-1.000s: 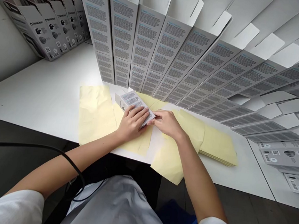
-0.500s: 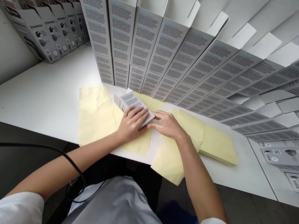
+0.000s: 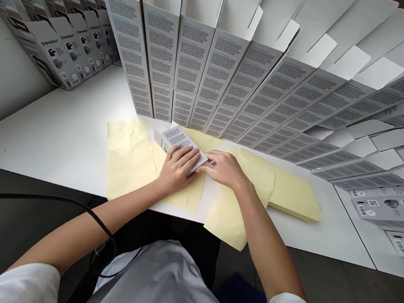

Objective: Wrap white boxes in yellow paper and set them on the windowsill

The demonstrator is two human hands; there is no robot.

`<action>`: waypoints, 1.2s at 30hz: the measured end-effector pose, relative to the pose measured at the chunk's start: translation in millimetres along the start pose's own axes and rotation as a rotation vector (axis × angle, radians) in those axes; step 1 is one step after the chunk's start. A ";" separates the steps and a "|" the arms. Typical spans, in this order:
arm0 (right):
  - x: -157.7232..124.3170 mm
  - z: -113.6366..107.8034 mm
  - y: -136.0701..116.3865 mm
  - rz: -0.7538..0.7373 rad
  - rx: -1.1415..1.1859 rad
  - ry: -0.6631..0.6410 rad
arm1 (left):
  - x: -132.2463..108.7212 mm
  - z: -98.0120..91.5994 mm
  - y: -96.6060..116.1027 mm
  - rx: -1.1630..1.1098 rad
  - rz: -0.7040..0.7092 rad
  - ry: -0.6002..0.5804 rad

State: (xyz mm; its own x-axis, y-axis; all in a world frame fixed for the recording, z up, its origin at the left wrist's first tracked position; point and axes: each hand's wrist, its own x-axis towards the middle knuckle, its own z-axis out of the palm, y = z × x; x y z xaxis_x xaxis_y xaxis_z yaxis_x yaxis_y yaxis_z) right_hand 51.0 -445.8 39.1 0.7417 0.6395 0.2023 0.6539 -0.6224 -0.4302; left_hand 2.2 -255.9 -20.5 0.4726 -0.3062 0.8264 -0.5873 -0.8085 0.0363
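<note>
A small printed cardboard box [image 3: 179, 137] lies slanted on pale yellow paper sheets [image 3: 126, 164]. Across its near part, my left hand [image 3: 179, 170] is closed, fingers over the top face and the thumb side hidden. At the box's right end my right hand [image 3: 223, 169] pinches around the edge, thumb below and fingers above. What exactly sits between those fingertips is too small to make out. More yellow paper lies beneath my right wrist, beside a neat yellow stack [image 3: 295, 195].
Tall rows of stacked grey-white boxes [image 3: 195, 66], tops with raised flaps, stand along the back of the white table [image 3: 47, 138]. Further boxes stand at the left [image 3: 72, 55] and lie at the right [image 3: 391, 206]. A black cable [image 3: 59, 199] crosses over my left forearm.
Both hands stay on the box in nearly the same place. My right fingertips have shifted very slightly left at its end, and the view has tilted a little.
</note>
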 end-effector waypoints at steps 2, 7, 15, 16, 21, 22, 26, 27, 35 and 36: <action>0.9 0.5 -0.9 0.019 -0.045 0.010 | -0.9 0.5 -0.5 -0.007 -0.009 -0.010; -2.2 -0.2 5.1 -0.018 0.157 -0.018 | -0.7 -0.1 -0.8 -0.043 -0.009 -0.015; -3.9 2.9 4.1 0.081 0.255 0.015 | 0.5 -1.5 0.4 -0.017 -0.004 -0.003; -3.6 3.3 5.2 0.079 0.286 0.011 | 0.7 -2.1 0.7 -0.023 -0.005 -0.009; 0.1 9.4 5.9 0.151 0.562 -0.039 | 9.0 -13.4 3.9 -0.145 -0.078 0.001; 1.4 12.5 3.8 0.188 0.597 -0.028 | 11.0 -15.9 3.6 -0.166 -0.127 0.034; 4.0 27.3 -8.5 0.376 0.801 0.023 | 13.3 -17.9 -8.1 -0.142 -0.500 0.123; 3.0 30.3 -11.2 0.405 0.863 0.031 | 12.5 -16.6 -13.1 -0.136 -0.609 0.126; -24.0 37.5 -21.9 0.334 0.943 0.149 | 27.8 -24.6 -11.8 -0.776 -1.273 0.007; -29.1 34.9 -24.9 0.316 0.909 0.175 | 32.5 -28.4 -4.5 -0.845 -1.298 0.003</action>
State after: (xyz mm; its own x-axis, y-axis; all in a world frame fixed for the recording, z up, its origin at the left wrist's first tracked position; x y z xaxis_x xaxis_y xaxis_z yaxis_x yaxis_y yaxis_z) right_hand 7.9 -433.2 13.1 0.9227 0.3811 0.0574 0.1115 -0.1212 -0.9864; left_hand 1.6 -248.0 22.1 0.9333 0.3586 -0.0219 0.0230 0.0013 0.9997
